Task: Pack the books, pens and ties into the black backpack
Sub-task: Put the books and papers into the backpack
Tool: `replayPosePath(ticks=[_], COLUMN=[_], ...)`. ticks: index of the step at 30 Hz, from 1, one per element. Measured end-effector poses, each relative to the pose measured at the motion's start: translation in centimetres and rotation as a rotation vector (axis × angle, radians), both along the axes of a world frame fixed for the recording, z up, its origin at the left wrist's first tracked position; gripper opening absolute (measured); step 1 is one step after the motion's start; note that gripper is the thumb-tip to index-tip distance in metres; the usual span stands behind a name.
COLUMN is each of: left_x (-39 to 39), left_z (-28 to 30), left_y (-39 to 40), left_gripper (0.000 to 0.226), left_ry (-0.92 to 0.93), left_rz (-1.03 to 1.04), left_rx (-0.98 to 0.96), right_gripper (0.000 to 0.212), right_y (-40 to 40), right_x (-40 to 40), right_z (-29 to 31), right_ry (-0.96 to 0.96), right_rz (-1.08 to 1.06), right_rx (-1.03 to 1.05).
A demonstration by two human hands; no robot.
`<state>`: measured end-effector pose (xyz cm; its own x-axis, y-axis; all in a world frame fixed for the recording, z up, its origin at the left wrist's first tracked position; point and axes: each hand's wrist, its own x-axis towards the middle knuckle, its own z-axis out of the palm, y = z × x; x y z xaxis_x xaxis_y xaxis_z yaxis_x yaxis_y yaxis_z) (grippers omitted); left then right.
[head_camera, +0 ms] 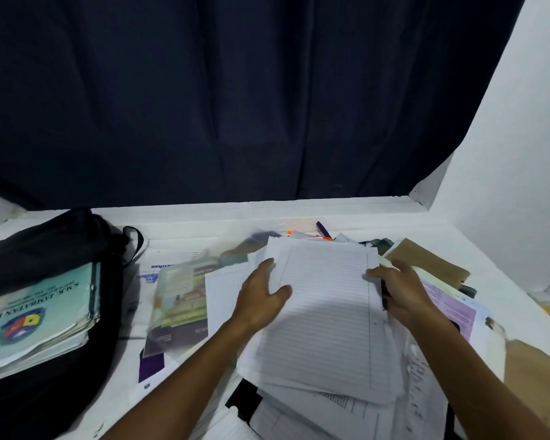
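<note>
Books and loose sheets lay scattered over the white surface (204,217). Both hands held a stack of lined paper (324,312) near the middle. Left hand (261,296) gripped the stack's left edge, thumb on top, fingers along the side. Right hand (400,290) gripped the right edge, fingers curled round it. More sheets lay beneath the stack and toward the near edge, some printed.

Backpack (45,246), black, sat at the left, open, with a pale blue-green book (35,315) and several others stacked in its mouth. A strap loop (137,241) stuck out from its far side.

Between backpack and stack lay a colourful booklet (181,296), blurred, resting on other printed sheets. Right of the stack: a brown book (432,262), a lilac printed sheet (451,312), and a second brown cover (537,376) at the near right.

Behind the stack, an orange pen (311,235) and a purple strip (324,229); could not tell whether the strip was a tie.

Dark curtain (235,106) hung behind the surface; white wall (521,154) at right.
</note>
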<state>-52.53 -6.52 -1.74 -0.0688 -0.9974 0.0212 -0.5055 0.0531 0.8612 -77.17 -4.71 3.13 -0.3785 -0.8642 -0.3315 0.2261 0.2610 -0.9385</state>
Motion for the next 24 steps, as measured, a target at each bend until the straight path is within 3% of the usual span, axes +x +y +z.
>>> replayPosePath(ticks=[3, 8, 11, 13, 15, 18, 19, 21, 24], left_x=[0.4, 1.0, 1.6, 1.8, 1.8, 1.6, 1.6, 1.5, 1.6], left_z=[0.0, 0.8, 0.5, 0.2, -0.2, -0.6, -0.5, -0.4, -0.6], left_y=[-0.3, -1.6, -2.3, -2.2, -2.2, -2.0, -1.9, -1.7, -1.7], left_gripper=[0.066, 0.066, 0.069, 0.073, 0.082, 0.092, 0.09, 0.082, 0.072], left_ry=[0.104, 0.343, 0.489, 0.591, 0.645, 0.649, 0.642, 0.638, 0.619], left_rz=[0.072, 0.231, 0.252, 0.273, 0.282, 0.286, 0.283, 0.269, 0.238], left_rx=[0.001, 0.086, 0.174, 0.244, 0.26, 0.227, 0.215, 0.19, 0.128], right_gripper=[0.075, 0.074, 0.051, 0.044, 0.059, 0.103, 0.105, 0.087, 0.063], right_y=[0.2, 0.4, 0.6, 1.1, 1.8, 2.2, 2.1, 2.0, 2.0], right_x=[-0.7, 0.1, 0.2, 0.5, 1.3, 2.7, 2.9, 2.8, 2.3], right_z=[-0.4, -1.3, -1.3, -1.2, -1.3, -1.5, -1.5, -1.4, -1.7], right_ry=[-0.079, 0.002, -0.207, -0.23, -0.062, 0.266, 0.363, 0.475, 0.431], right_rz=[0.015, 0.033, 0.122, 0.214, 0.245, 0.222, 0.258, 0.345, 0.324], right_rx=[-0.022, -0.09, -0.12, -0.18, -0.278, -0.388, -0.417, -0.431, -0.343])
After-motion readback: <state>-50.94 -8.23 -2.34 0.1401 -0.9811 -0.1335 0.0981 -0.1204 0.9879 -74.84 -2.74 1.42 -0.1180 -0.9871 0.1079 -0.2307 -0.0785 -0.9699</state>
